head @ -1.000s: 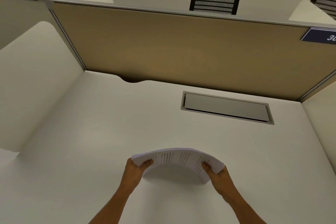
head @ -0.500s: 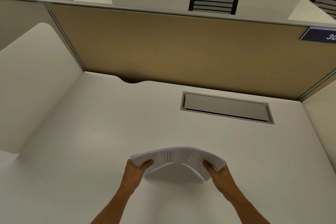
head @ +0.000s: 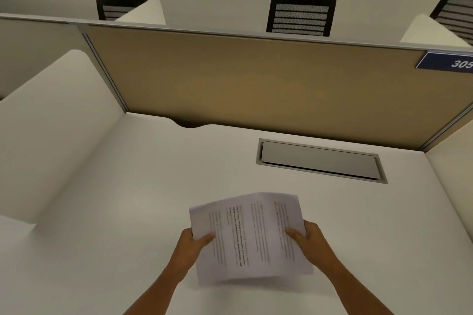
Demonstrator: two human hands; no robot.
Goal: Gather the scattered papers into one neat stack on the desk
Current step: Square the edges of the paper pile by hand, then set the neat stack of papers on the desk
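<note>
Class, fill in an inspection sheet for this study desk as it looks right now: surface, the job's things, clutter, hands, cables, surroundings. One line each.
Surface: white desk, with a closed grey hatch set into it and a cable notch at its back edge.
Job's things: one stack of printed papers, held by both side edges, printed face up; blurred, so whether it touches the desk cannot be told.
Clutter: no loose sheets seen on the desk.
Hands: left hand and right hand each grip a side of the stack.
Cables: nothing seen.
Surroundings: tan partition behind, white side dividers, blue sign reading 305, black mesh chairs beyond.
</note>
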